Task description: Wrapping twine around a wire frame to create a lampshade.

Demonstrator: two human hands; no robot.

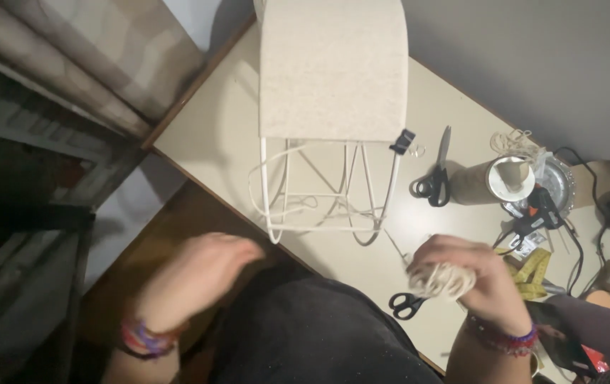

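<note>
My right hand (472, 274) is closed around a bundle of cream cord (441, 279) just above the table's near edge. A thin strand runs from it up toward a white wire frame (319, 192), whose upper part is wrapped in cream cord (332, 67). A black clip (402, 141) sits at the wrapped part's lower right corner. My left hand (202, 274) is blurred, held off the table's edge to the left over the floor, with fingers together and nothing visible in it. Both wrists wear beaded bracelets.
On the cream table (212, 135) lie black scissors (436, 181) beside the frame and smaller black scissors (406, 304) by my right hand. At right are a cardboard cord spool (497, 181), a glue gun (536, 213), a yellow measuring tape (536, 274) and cables. Curtains hang at left.
</note>
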